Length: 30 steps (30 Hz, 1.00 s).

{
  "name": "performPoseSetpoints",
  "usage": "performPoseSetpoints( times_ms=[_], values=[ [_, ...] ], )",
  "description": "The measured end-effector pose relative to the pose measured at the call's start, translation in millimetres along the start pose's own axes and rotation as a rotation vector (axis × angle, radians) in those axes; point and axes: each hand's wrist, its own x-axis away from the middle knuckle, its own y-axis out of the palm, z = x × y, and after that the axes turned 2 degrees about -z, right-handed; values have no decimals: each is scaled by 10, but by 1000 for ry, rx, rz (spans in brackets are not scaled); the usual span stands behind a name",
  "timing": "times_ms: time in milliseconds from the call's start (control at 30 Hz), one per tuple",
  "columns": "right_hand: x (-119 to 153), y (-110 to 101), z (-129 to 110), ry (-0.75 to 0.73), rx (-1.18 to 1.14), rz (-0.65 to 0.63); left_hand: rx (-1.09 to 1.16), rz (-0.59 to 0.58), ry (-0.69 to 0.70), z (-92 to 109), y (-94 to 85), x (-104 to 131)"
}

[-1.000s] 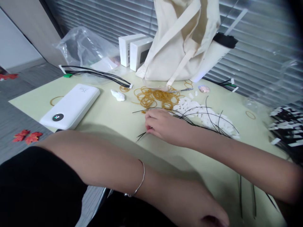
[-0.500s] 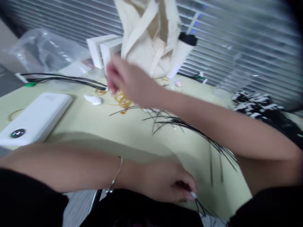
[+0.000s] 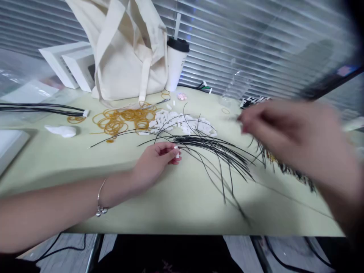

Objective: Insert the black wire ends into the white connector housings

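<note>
My left hand (image 3: 160, 161) is closed in a pinch on a small white connector housing (image 3: 177, 152), just in front of a bundle of thin black wires (image 3: 210, 144). Whether any wire sits in that housing I cannot tell. My right hand (image 3: 292, 140), smeared by motion, is raised at the right with fingers curled and the fingertips together; what they hold, if anything, cannot be made out. Behind the bundle lies a pile of white connector housings (image 3: 187, 123), crossed by a few wires. Tangled yellow rubber bands (image 3: 116, 119) lie beside it.
A canvas tote bag (image 3: 127, 68), a lidded cup (image 3: 176, 62) and white boxes (image 3: 78, 68) stand at the back. Wires with a white connector (image 3: 85, 113) lie left, near a white power bank (image 3: 11, 146). A heap of black wires (image 3: 295, 176) is partly behind my right hand.
My left hand has moved from the table's front edge up to the wire bundle. My right hand has swung from above the rubber bands to the right. The view has shifted right.
</note>
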Motion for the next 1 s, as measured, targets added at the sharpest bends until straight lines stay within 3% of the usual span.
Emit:
performPoseSetpoints(
  times_ms=[67, 167, 267, 600, 733, 833, 1000],
  values=[
    [225, 316, 87, 25, -83, -121, -4, 1, 16, -27, 5, -40],
    [274, 763, 147, 92, -224, -316, -21, -42, 0, -53, -13, -59],
    [173, 986, 206, 139, -363, -342, -27, -80, -46, -41, -53, -51],
    [158, 1103, 327, 224, -504, -344, -84, -150, -68, -22, -85, -52],
    [115, 1069, 318, 246, -474, -433, -98, -121, -75, -14, -92, -51],
    [108, 1058, 355, 192, -574, -467, -104, -118, -80, -3, -98, -33],
    [97, 1093, 439, 20, -640, -380, -85, -98, -36, -12, -90, -33]
  ],
)
